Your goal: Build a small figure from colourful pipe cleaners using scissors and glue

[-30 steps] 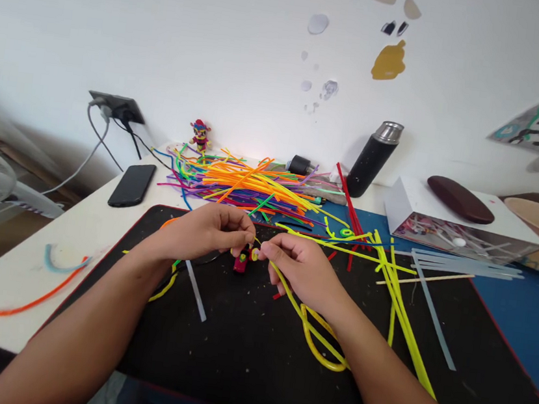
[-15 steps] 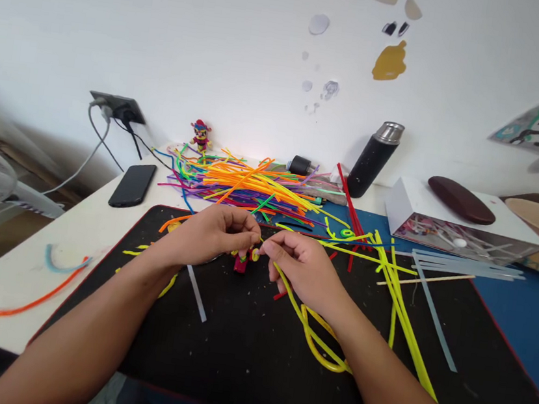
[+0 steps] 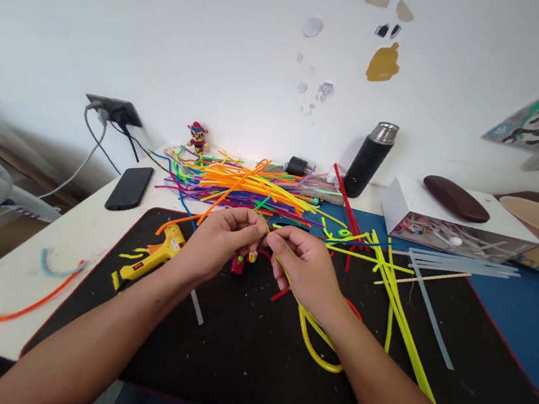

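Over the black mat [image 3: 229,367] my left hand [image 3: 233,233] and my right hand [image 3: 303,265] meet fingertip to fingertip, both pinched closed. From my right fingers a yellow pipe cleaner [image 3: 316,360] trails down and loops on the mat beneath my wrist. Its tip seems to lie between the fingers of both hands, though they mostly hide it. Just below the fingertips sits a small dark-red and yellow piece [image 3: 238,264], partly covered by my left hand. A yellow glue gun [image 3: 157,259] lies beside my left forearm.
Behind my hands spreads a pile of coloured pipe cleaners [image 3: 252,183], with a small figure [image 3: 197,137] at its back left. A black flask [image 3: 370,162] and a white box [image 3: 464,219] stand right. Translucent glue sticks [image 3: 432,314] lie right; a phone [image 3: 128,188] lies left.
My left hand has shifted slightly right and up, and more of the glue gun shows. My fingertips are still together. The whole view has moved a little.
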A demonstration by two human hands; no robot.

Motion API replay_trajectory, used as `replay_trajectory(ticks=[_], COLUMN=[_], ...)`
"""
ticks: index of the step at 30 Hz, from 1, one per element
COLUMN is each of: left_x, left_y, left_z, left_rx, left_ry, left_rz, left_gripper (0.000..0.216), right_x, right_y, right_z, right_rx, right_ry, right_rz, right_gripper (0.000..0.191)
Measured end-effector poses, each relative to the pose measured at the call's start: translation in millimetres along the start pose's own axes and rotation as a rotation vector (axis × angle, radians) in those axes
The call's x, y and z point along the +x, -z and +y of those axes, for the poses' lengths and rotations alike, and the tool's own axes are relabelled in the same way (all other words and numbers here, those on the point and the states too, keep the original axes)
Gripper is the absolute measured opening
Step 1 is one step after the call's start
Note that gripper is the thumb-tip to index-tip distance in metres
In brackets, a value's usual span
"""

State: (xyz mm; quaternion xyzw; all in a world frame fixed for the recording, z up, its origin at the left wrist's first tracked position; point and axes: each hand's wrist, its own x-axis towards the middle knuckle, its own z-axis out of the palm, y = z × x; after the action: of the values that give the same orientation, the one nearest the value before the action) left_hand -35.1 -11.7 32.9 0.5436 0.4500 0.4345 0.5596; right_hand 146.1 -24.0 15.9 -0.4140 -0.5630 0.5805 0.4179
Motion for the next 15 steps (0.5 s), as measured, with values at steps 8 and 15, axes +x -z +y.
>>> replay_trajectory(ticks=[8, 15], left_x=[3.2, 2.3], left_y=[27.0, 28.4], left_z=[10.9, 16.8], left_rx=[0.207, 0.287], left_ry=[-0.033, -0.051], left_rz=[-0.110, -0.185], left_gripper=[0.037, 0.033], right_x=[1.6, 1.9], right_y=[2.6, 1.5], right_z=[-4.9, 0.7], right_rx=[-0.014, -0.037], right_ry=[-0.036, -0.057], right_rz=[-0.037, -0.059], right_gripper=[0.032, 0.030])
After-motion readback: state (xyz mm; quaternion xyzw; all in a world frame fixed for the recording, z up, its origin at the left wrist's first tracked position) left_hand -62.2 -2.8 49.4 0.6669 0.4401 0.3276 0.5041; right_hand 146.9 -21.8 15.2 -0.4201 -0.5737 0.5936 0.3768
